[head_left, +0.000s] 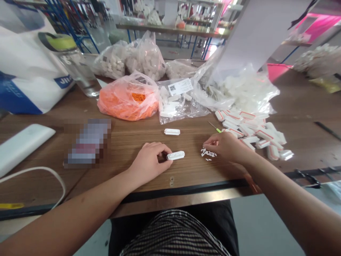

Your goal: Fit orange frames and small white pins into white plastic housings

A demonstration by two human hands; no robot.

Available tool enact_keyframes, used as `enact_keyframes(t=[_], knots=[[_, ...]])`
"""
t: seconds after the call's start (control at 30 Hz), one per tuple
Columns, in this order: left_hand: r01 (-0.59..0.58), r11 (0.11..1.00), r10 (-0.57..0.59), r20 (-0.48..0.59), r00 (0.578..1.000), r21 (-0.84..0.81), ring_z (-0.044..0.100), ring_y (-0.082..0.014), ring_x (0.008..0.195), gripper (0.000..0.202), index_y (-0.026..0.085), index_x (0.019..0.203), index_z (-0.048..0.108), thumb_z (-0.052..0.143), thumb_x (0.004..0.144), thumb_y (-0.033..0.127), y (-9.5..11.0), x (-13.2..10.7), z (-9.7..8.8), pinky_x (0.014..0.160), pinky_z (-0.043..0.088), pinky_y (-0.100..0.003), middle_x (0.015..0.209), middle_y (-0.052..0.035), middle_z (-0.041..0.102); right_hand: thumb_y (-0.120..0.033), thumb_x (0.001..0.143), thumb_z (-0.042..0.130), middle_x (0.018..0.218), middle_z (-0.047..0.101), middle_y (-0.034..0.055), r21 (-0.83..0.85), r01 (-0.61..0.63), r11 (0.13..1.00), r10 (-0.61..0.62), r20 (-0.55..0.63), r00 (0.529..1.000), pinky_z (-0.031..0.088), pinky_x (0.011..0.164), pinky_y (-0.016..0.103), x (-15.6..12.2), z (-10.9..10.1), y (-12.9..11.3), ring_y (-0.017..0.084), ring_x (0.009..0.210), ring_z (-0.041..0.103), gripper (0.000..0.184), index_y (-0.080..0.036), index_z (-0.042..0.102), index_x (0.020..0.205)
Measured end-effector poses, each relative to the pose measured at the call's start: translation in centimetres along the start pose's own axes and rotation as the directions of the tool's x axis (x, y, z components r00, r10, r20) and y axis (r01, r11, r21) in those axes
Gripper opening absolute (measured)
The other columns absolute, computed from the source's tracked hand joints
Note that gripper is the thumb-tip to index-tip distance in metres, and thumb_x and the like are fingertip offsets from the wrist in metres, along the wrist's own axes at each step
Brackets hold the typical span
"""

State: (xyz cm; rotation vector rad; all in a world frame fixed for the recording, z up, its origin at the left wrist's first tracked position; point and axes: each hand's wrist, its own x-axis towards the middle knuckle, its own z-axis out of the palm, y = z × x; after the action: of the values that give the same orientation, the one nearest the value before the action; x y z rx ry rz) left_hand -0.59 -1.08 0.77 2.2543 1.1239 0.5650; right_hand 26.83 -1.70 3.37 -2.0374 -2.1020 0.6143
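Note:
My left hand [152, 160] rests on the wooden table, thumb and forefinger closed on the left end of a long white plastic connector housing [176, 155] with a row of slots on top. A similar white piece [172, 132] lies flat a little farther off. My right hand [228, 147] hovers low at a loose heap of tiny white plastic bits [208, 153], its fingertips pinched together at the heap's far edge. Whatever the pinch holds is too small to make out. Just beyond that hand lies a thin pick with a green handle [218, 130].
Many white pieces with orange edges [246, 128] are piled at right. Clear bags [179, 101], a bag of orange parts [128, 97] and a bottle [80, 73] stand behind. A pixelated rectangle [89, 144], a white device [26, 147] and a cable [57, 174] lie left.

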Motion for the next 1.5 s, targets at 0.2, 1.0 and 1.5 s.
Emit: enact_keyframes(t=[0.2,1.0,1.5], knots=[[0.019,1.0,-0.019,-0.01,1.0,0.002,0.058,-0.016,0.072,0.007,0.023,0.081,0.065,0.067,0.074,0.023,0.1,0.1,0.1,0.077,0.037,-0.035,0.075,0.0033,0.066,-0.026,0.073,0.057,0.058,0.069,0.0011,-0.075,0.017,0.997,-0.025,-0.1,0.995,0.035,0.052,0.025,-0.3,0.8,-0.2,0.014,0.053,0.058,0.018,-0.02,0.072,0.065],[0.013,1.0,-0.013,-0.007,1.0,-0.013,0.057,-0.0168,0.074,0.008,0.023,0.082,0.065,0.066,0.074,0.022,0.2,-0.1,0.1,0.078,0.038,-0.036,0.074,0.0036,0.064,-0.018,0.081,0.058,0.063,0.063,-0.0014,0.077,0.542,0.837,-0.522,-0.186,0.832,0.039,0.074,0.033,-0.7,3.0,-5.5,0.012,0.063,0.054,0.014,-0.019,0.065,0.07],[0.029,1.0,-0.03,-0.014,0.999,-0.01,0.057,-0.0162,0.071,0.006,0.023,0.082,0.066,0.067,0.075,0.023,0.3,0.0,-0.1,0.077,0.037,-0.035,0.071,0.0036,0.063,-0.017,0.089,0.047,0.06,0.065,0.0038,-0.409,0.625,0.665,-0.734,-0.207,0.646,0.038,0.074,0.036,-2.5,4.4,-4.8,0.018,0.063,0.054,0.028,-0.013,0.072,0.098]])
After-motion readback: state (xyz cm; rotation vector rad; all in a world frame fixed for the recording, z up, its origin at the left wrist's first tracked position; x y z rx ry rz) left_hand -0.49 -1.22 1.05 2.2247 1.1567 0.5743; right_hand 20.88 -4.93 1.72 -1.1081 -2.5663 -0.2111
